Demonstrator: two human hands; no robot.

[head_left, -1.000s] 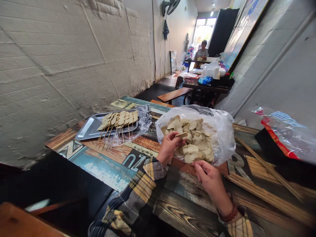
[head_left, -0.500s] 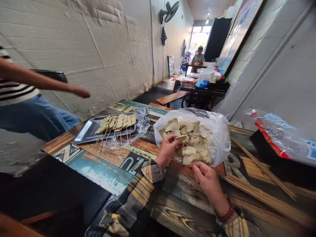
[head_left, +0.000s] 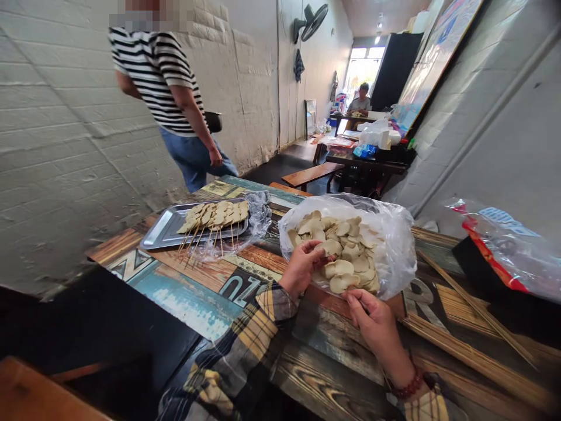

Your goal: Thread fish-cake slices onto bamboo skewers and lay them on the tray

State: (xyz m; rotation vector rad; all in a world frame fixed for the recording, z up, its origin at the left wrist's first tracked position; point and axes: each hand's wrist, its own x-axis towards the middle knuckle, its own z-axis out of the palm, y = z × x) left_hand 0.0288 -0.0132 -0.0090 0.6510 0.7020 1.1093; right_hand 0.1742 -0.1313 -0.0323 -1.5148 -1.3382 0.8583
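A pale, flat, rounded food slice (head_left: pixel 329 248) is pinched between the thumb and fingers of my left hand (head_left: pixel 301 268), above the plastic bag. My right hand (head_left: pixel 372 316) is closed at the bag's near edge, around a thin bamboo skewer mostly hidden by the fingers. At its tip a few overlapping slices (head_left: pixel 339 278) lie against the pile. The clear plastic bag (head_left: pixel 397 251) is spread open and holds many more such slices. On the left, a metal tray (head_left: pixel 158 231) carries several filled skewers (head_left: pixel 214 215), their bare sticks jutting over the tray's near edge.
Loose bamboo skewers (head_left: pixel 464 345) lie at right, beside a black container (head_left: pixel 477 263) with plastic packaging. Crumpled plastic (head_left: pixel 259 213) touches the tray. Someone in a striped shirt (head_left: pixel 162 82) stands beyond the table's left end; another person (head_left: pixel 360 104) sits far back.
The person in the striped shirt has moved from the left edge to behind the tray. My view has shifted slightly left. Both my hands keep their grip, the left one's slice now lower against the pile.
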